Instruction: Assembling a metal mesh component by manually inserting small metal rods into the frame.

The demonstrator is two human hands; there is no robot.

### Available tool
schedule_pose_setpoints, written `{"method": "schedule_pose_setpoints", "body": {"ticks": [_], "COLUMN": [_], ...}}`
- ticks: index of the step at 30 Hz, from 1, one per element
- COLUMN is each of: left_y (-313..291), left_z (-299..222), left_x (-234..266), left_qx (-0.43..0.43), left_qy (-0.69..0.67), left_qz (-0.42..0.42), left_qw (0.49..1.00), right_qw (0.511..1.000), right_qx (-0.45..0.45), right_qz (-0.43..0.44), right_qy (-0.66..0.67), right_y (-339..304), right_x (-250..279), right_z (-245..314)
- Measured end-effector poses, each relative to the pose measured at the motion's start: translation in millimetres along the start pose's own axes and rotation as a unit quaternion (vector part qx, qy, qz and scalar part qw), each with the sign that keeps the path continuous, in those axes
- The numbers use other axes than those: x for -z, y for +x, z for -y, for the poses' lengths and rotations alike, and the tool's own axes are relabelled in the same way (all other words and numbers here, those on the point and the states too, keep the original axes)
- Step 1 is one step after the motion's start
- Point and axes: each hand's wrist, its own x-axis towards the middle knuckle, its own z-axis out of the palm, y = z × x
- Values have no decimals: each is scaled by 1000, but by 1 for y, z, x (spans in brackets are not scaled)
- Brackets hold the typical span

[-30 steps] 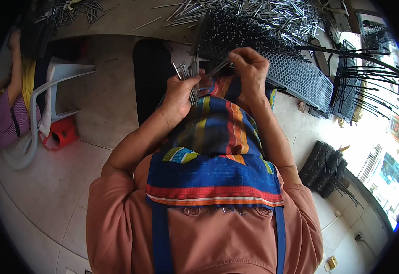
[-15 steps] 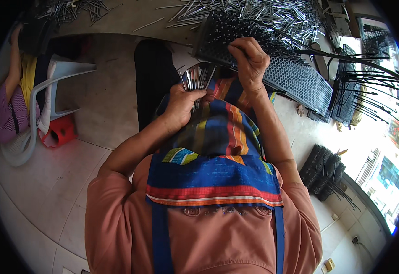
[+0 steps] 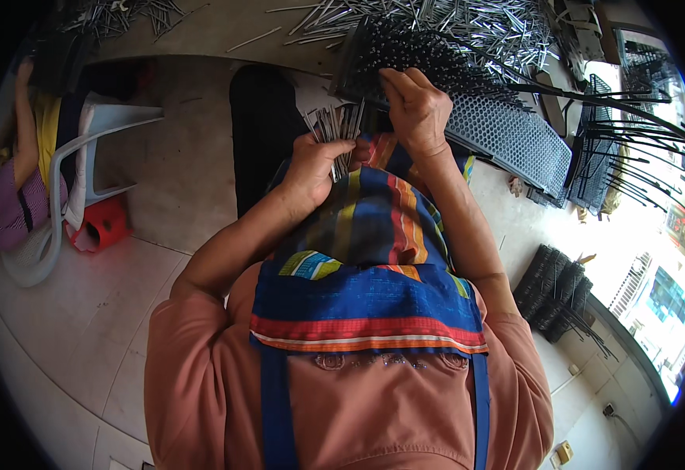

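Observation:
My left hand [image 3: 311, 166] is closed around a fanned bundle of thin metal rods [image 3: 331, 124], held upright over my lap. To its right, my right hand [image 3: 422, 113] is pinched at the near edge of a perforated rack [image 3: 507, 131]. Whatever is between its fingertips is too small or hidden to make out. Dark-tipped rods [image 3: 429, 59] stand densely in the rack's far left part, while holes show bare toward its right end. A striped, colourful apron [image 3: 358, 211] covers my lap beneath both hands.
Loose metal rods [image 3: 476, 23] lie heaped behind the rack. Black racks with long prongs [image 3: 593, 149] stand at the right, and dark bundled racks [image 3: 552, 290] sit on the floor. Another person [image 3: 13, 188] sits at the far left by a pale chair [image 3: 60, 180] and a red container [image 3: 106, 223].
My right hand has shifted a little left along the rack's edge, its fingers still pinched. My left hand and its rods stay almost in place, tilting slightly.

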Motion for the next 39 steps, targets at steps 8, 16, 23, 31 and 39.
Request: {"method": "schedule_pose_setpoints", "body": {"ticks": [8,16,23,31,39], "left_y": [1,1,5,-2,2], "left_z": [2,-1,-3,-6,5], "left_x": [3,3,-4,-21,-12], "left_qx": [6,13,16,-6,47], "left_qy": [-19,-16,-58,-3,13], "left_qz": [-9,-1,2,58,-43], "left_qw": [1000,1000,998,998,998], "right_qw": [996,998,997,827,846], "right_qx": [81,10,70,-322,-297], "right_qz": [-3,-25,31,224,-128], "right_qy": [26,49,-17,402,424], "right_y": [11,10,10,-27,-12], "right_x": [-4,-13,-1,11,23], "right_z": [8,-2,7,-1,-1]}}
